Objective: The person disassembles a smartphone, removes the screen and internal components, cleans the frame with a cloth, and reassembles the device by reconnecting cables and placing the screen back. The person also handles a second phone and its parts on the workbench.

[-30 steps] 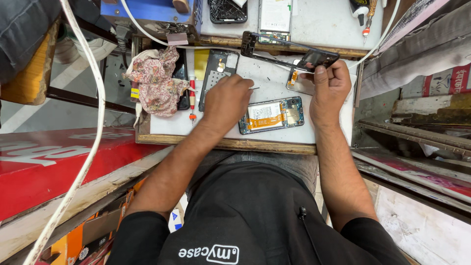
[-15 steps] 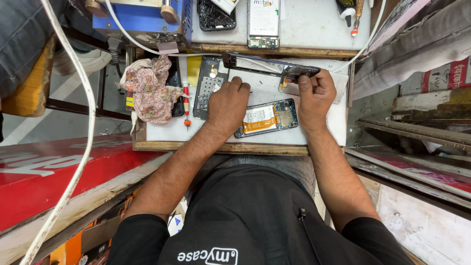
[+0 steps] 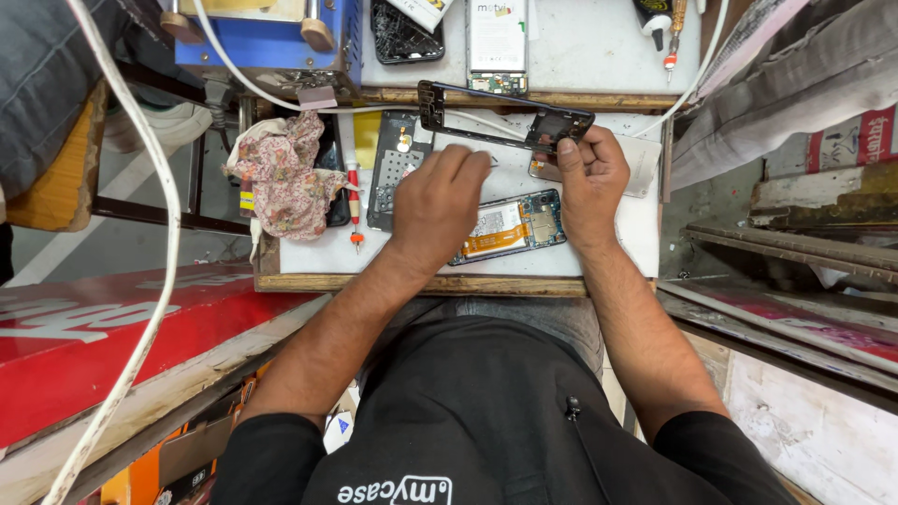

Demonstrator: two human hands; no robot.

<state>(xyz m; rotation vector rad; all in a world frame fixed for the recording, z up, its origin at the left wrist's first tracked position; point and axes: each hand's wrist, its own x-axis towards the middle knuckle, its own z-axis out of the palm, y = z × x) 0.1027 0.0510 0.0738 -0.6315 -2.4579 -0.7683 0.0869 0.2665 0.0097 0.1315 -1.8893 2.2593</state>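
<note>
1. White worktop lies below us, with an opened phone on it between our hands.
2. Our left hand rests there, fingers loosely curled, holding nothing.
3. Farther, our right hand pinches a black phone frame.

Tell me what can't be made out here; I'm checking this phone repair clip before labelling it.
Head view only:
- Opened phone: its left end is hidden under the left hand.
- Black phone frame: its corner is covered by the right hand, so the grip itself is unclear.
- Blue machine: cut off by the top edge.
- Red-handled screwdriver: tip too small to identify.
- Floral cloth: covers whatever lies under it.
</note>
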